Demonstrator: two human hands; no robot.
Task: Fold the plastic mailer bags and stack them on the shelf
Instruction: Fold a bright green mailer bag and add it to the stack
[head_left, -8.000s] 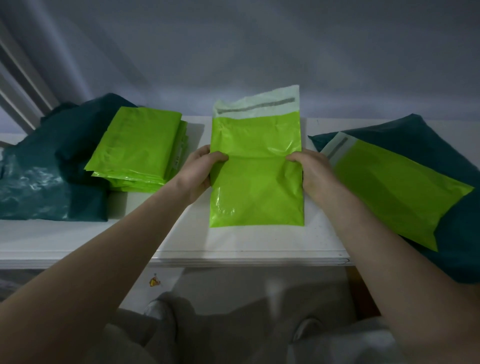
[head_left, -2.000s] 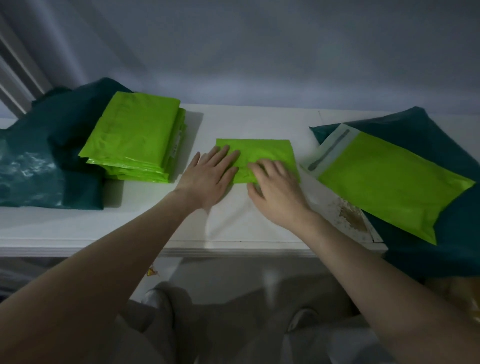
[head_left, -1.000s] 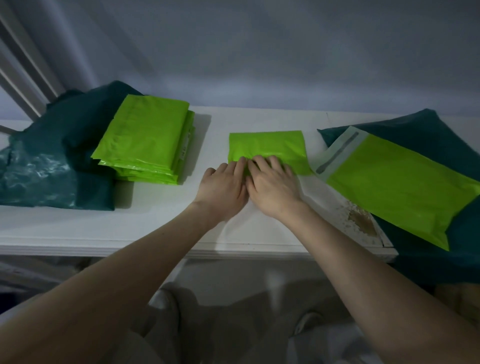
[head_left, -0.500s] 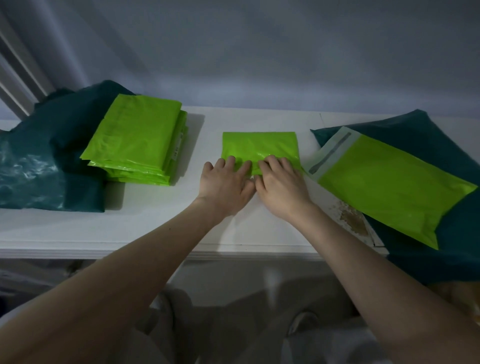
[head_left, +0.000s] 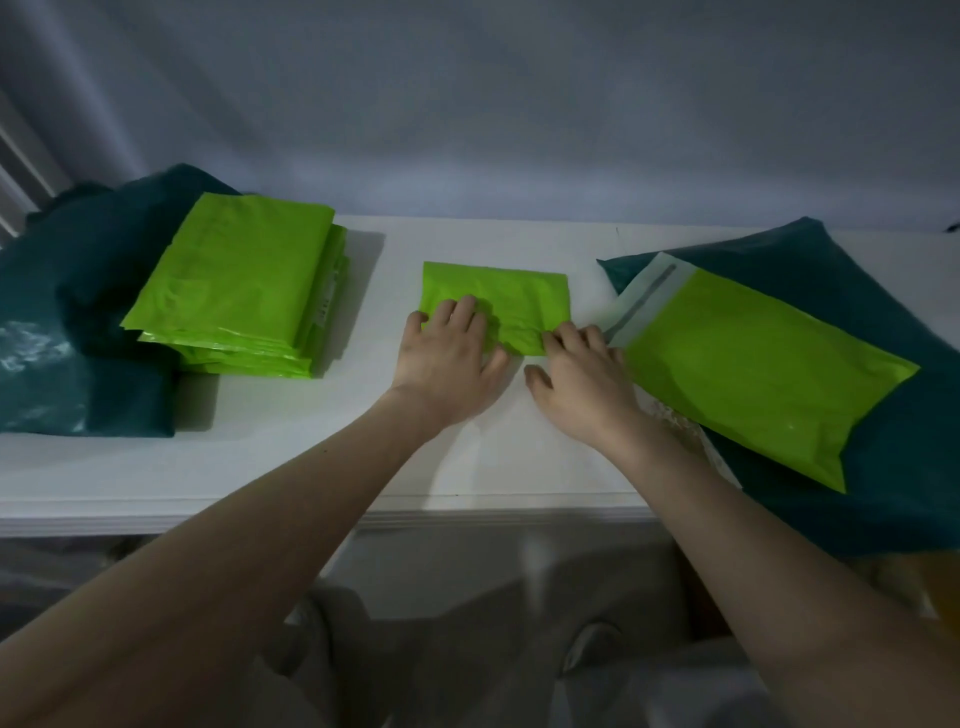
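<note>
Whereas half a second ago both hands sat side by side at the middle of the near edge, in the head view they have now spread apart along the folded mailer bag (head_left: 511, 299): the left hand (head_left: 447, 358) lies flat on its left part with fingers straight and pressing down, and the right hand (head_left: 582, 376) has slid to the near right corner, its fingers extended with the tips on the bag's edge. Neither hand grips anything. The folded bag itself lies where it lay before, in the middle of the white shelf (head_left: 291, 457), now showing more of its creased centre between the two hands.

To the left, a stack of folded green bags (head_left: 244, 291) rests partly on a dark teal bag (head_left: 67, 322). To the right, an unfolded green mailer (head_left: 753, 364) with its pale adhesive flap (head_left: 641, 301) lies tilted across another dark teal bag (head_left: 883, 499), just beside the right hand. A worn patch of the shelf surface shows near the right wrist. Behind the shelf rises a plain grey wall (head_left: 519, 114), dimly lit. Below the shelf edge the person's grey-clad legs are visible.
</note>
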